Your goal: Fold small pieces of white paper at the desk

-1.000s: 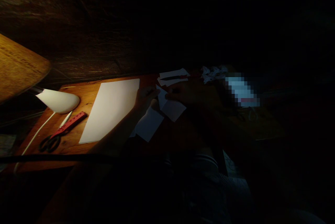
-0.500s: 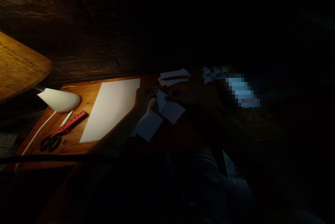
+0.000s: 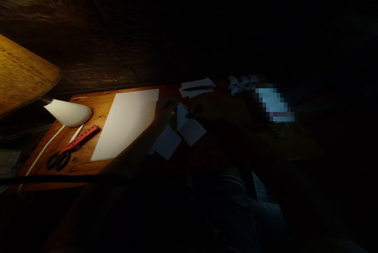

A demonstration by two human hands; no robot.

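Beside stacked paper (image 3: pixel 126 123), a creased sheet (image 3: pixel 191 131) is gripped by left hand (image 3: pixel 164 109) and right hand (image 3: pixel 202 109); near the tabletop's (image 3: pixel 84 152) far edge, paper strips (image 3: pixel 197 83) are laid.

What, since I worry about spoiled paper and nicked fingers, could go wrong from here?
The folded paper sits in dim light at the right hand, so a crease could end up crooked. The square paper lies close to the left hand and might get brushed aside. What looks like a knife lies on the white paper strips beyond the hands; a careless reach there could nick a finger.
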